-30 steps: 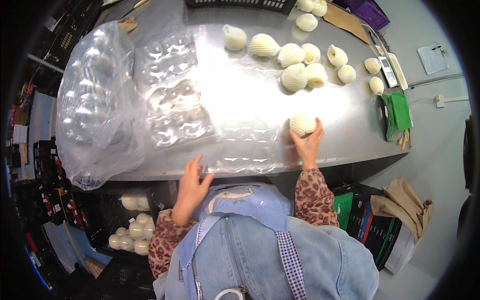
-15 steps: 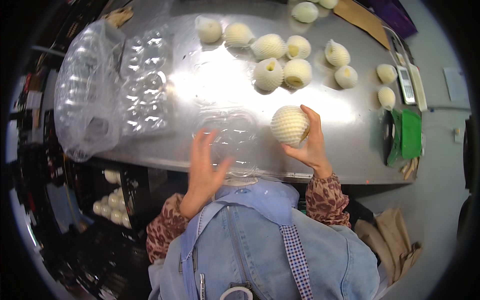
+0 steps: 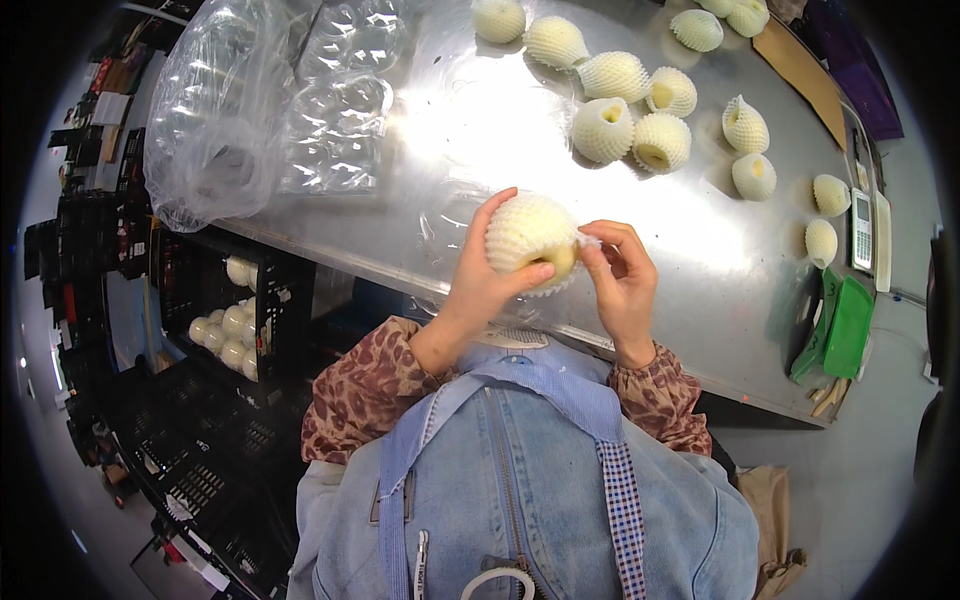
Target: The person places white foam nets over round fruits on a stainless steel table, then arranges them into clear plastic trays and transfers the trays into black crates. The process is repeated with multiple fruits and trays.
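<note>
Just above the near edge of the steel table, my left hand (image 3: 478, 290) is wrapped round a yellow fruit (image 3: 528, 228) in a white foam net. My right hand (image 3: 622, 285) pinches the net's edge at the fruit's right side, pulling out a small tuft. Bare yellow skin shows through the net's opening, facing me. Partly hidden behind my left hand, a clear plastic clamshell (image 3: 445, 212) lies on the table. Farther off sit several more netted fruits (image 3: 603, 130).
Stacked clear clamshells (image 3: 335, 135) and a clear plastic bag (image 3: 215, 115) lie at left. On the right are a scale (image 3: 863, 230), a green tray (image 3: 850, 325) and cardboard (image 3: 800, 80). Below left, a black crate (image 3: 262, 330) holds wrapped fruits.
My left hand has come over from above the clamshell and taken hold of the fruit. My right hand has shifted from gripping the fruit to pinching its net. The view has turned.
</note>
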A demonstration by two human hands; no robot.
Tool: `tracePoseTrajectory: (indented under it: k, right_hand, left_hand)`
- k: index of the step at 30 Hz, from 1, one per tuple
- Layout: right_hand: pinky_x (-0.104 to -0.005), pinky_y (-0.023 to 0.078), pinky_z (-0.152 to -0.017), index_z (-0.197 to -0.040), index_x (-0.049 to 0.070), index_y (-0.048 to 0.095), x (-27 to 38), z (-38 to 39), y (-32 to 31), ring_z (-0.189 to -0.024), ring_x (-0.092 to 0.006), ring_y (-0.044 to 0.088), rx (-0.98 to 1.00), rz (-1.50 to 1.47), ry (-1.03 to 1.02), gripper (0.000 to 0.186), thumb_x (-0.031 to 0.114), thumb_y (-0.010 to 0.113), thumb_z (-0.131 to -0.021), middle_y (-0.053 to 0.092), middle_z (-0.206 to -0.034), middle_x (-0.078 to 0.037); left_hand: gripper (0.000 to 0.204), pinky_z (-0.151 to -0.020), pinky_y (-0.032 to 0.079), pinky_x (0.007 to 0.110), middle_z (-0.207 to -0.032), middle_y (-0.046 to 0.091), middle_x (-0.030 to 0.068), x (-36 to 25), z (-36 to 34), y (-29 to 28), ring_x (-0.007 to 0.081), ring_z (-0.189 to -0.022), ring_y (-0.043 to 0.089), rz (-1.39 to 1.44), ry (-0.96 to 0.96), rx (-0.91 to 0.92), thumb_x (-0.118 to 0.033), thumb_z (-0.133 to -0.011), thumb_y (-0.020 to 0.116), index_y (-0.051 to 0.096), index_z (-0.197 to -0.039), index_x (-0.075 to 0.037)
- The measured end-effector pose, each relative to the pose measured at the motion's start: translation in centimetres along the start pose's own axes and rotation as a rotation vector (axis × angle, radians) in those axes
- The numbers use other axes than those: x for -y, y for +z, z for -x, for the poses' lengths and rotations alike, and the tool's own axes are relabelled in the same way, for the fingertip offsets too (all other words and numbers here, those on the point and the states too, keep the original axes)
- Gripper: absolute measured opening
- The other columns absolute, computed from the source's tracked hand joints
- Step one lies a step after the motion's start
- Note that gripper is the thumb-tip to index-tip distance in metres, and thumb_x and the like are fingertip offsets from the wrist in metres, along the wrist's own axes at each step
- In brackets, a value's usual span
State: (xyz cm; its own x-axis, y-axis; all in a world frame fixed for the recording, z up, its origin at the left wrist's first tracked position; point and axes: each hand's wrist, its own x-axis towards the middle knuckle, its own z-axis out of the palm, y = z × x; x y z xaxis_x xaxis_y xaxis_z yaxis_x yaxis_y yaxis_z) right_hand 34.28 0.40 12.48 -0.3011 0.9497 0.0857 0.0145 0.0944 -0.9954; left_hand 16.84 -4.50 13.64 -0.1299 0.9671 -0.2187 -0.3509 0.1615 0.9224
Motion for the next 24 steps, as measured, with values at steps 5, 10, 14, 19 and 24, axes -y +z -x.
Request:
tracePoseTrajectory:
  k: [5, 10, 14, 19, 24]
  right_hand:
    - [-0.0283, 0.052, -0.081, -0.115, -0.005, 0.058, -1.1, -0.2, 0.7, -0.094, -0.0164, 0.062, -0.03, -0.675, 0.387, 0.028, 0.018, 0.054, -0.1, 0.063, -0.109, -0.012]
    - [-0.0329, 0.057, -0.087, -0.121, -0.01, 0.052, -1.8, -0.5, 1.4, -0.099, -0.0219, 0.066, 0.048, -1.167, 0.613, 0.035, 0.02, 0.045, -0.104, 0.064, -0.114, -0.019]
    - [-0.0316, 0.057, -0.086, -0.115, -0.006, 0.055, -2.6, -0.1, 1.5, -0.097, -0.0197, 0.067, 0.082, -1.087, 0.631, 0.029, 0.02, 0.047, -0.103, 0.065, -0.11, -0.016]
    - [-0.0297, 0.058, -0.082, -0.107, -0.001, 0.057, -3.9, 0.3, 1.4, -0.093, -0.0159, 0.067, 0.128, -1.033, 0.635, 0.023, 0.021, 0.049, -0.102, 0.066, -0.105, -0.011]
    - [-0.0296, 0.058, -0.08, -0.106, 0.0, 0.057, -4.5, 0.8, 0.7, -0.092, -0.0157, 0.067, 0.102, -0.992, 0.635, 0.023, 0.021, 0.049, -0.102, 0.066, -0.104, -0.01]
  left_hand:
    - [0.068, -0.106, 0.042, 0.041, -0.134, 0.052, 0.015, 1.0, 1.1, -2.2, 0.0269, -0.124, 0.051, 0.431, -0.228, 0.054, -0.021, -0.083, 0.07, 0.04, -0.142, -0.005]
    - [0.052, -0.102, 0.046, 0.044, -0.13, 0.055, 0.0153, 3.5, 2.3, -3.5, 0.0311, -0.12, 0.055, 0.977, -0.146, 0.243, -0.03, -0.089, 0.062, 0.05, -0.133, -0.005]
    - [0.038, -0.09, 0.051, 0.035, -0.119, 0.058, 0.0126, 4.7, 3.4, -4.1, 0.0265, -0.104, 0.06, 0.409, 0.062, 0.236, -0.021, -0.095, 0.054, 0.051, -0.13, -0.005]
    - [0.064, -0.098, 0.048, 0.035, -0.129, 0.053, 0.0125, 3.2, 3.1, -4.5, 0.0232, -0.114, 0.056, 0.206, 0.0, 0.361, -0.019, -0.088, 0.067, 0.036, -0.141, -0.002]
    - [0.136, -0.109, 0.039, 0.035, -0.142, 0.045, 0.0118, 0.6, 2.5, -3.1, 0.0207, -0.127, 0.049, 0.27, -0.11, 0.452, -0.02, -0.043, 0.098, 0.017, -0.151, -0.001]
